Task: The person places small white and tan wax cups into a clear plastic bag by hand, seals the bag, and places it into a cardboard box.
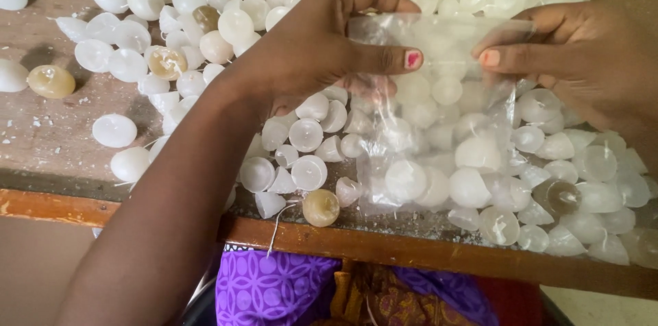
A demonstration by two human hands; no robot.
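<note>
Lap: purple patterned cloth (274, 288) nearest the camera, below the wooden table edge (425, 252).
Front pile: small white wax candles (307, 172), one amber candle (321, 207) at the rim.
Bag: clear plastic bag (439, 93) stretched over the pile, between both hands; looks thin, limp, slippery, so best pinched at its mouth edge.
Left hand (322, 48): fingers closed, pinching the bag's left edge.
Right hand (582, 58): fingers closed on the right edge.
Beyond: more candles heaped, light and likely chip-prone.
</note>
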